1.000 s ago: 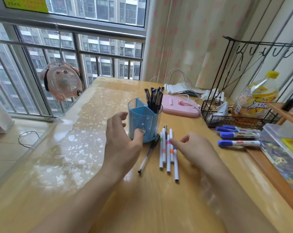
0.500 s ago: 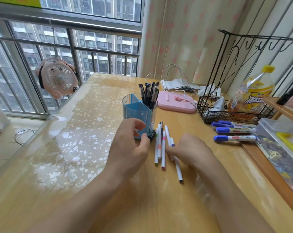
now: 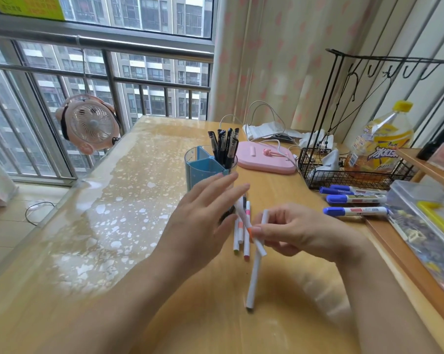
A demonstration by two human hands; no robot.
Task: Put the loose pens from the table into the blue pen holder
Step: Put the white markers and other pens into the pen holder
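Right grip pinching 2 crossed white pens, left grip spread open

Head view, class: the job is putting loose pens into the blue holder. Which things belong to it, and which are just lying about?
Belong to the job:
- blue pen holder
- white pens on the table
- white pens held in the right hand
- left hand, open

Just lying about:
- pink fan
- wire basket
- blue-capped markers
- yellow bottle
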